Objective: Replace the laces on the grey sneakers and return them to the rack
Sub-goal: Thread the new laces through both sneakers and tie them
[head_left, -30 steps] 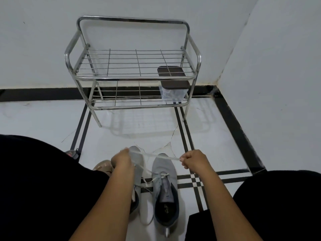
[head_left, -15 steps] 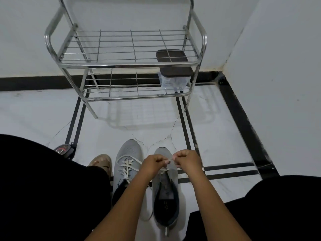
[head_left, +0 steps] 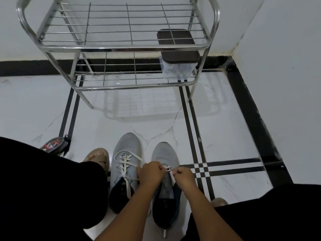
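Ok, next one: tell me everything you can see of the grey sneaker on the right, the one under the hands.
The right sneaker is grey knit with a dark lining and a heel pull tab. It stands upright on the white floor, toe toward the rack, beside the laced left sneaker. Left hand and right hand pinch a white lace over its eyelets. Lacing looks barely begun.

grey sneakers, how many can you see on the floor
2. The left grey sneaker stands on the tiles beside a sandalled foot, already laced. The right grey sneaker stands next to it, under both hands, which pinch its lace. None on the rack.
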